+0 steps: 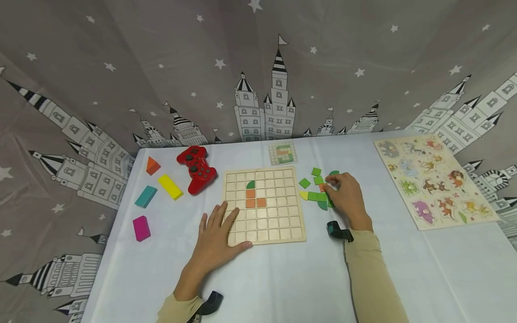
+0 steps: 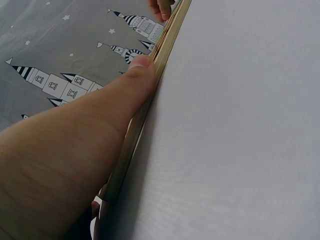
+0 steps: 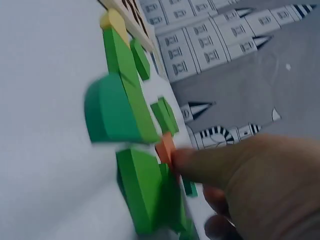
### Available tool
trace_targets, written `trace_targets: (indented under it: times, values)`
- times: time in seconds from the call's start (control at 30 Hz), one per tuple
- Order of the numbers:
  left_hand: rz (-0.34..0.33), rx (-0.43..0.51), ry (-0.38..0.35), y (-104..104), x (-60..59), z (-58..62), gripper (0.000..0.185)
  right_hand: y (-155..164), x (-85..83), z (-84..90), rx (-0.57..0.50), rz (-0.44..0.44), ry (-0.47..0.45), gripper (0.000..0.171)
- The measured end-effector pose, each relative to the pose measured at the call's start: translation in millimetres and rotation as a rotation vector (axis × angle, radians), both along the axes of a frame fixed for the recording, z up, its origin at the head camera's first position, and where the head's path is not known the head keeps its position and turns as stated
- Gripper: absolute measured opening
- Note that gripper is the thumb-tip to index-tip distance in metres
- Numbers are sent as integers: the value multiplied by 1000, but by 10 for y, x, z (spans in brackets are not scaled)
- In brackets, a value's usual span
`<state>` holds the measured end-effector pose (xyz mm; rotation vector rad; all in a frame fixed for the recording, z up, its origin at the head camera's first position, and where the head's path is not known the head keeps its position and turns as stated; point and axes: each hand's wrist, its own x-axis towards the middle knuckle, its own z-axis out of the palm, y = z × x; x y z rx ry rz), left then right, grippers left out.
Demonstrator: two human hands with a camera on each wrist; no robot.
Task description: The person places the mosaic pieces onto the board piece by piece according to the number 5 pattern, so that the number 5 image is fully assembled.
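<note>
At the left edge of your white-clothed table [image 1: 282, 287] lie four solid blocks, well apart: one magenta block [image 1: 141, 228], one teal block [image 1: 146, 196], one orange wedge [image 1: 152, 165] and one long yellow block [image 1: 170, 186], all matte and hard-edged; just beside the yellow one sits one glossy red game controller [image 1: 196, 168]. Your left hand [image 1: 216, 240] lies flat with fingers straight and spread, the fingertips over the near left corner of the pale wooden grid board [image 1: 278, 224] and the thumb along its front edge, as the left wrist view shows. One board, square cells throughout; in it sit three tiles: one green quarter-round tile [image 1: 250, 184] with two orange square tiles [image 1: 256, 198] below it in an L. Behind the board lies one small pattern card [image 1: 283, 153], printed in green and orange squares. Right of the board is the loose tile pile [image 1: 316, 188], mostly flat green squares and rounded pieces with one yellow rounded tile [image 1: 303, 195] at its left; the full count is hidden. Your right hand [image 1: 345, 195] rests on that pile, fingers curled, a fingertip touching one orange tile [image 3: 166, 148]; a firm pinch cannot be made out. Far right lies one wooden animal puzzle [image 1: 434, 179], its cut-out figures painted in many colours
</note>
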<state>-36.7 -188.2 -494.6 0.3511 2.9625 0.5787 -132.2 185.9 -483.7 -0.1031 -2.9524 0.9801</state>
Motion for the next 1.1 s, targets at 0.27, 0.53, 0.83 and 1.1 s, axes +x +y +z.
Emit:
trace_targets:
  times: [0.27, 0.53, 0.83, 1.1]
  values:
    - [6, 2, -2, 9, 3, 10, 102, 259, 8, -11, -37, -126, 16, 29]
    - [3, 4, 5, 8, 6, 10, 102, 357, 2, -13, 2, 45, -61, 33]
    - [3, 2, 8, 14, 0, 10, 101, 326, -15, 8, 25, 68, -124, 37]
    - [1, 3, 13, 15, 5, 1, 102, 327, -12, 11, 42, 63, -135, 38]
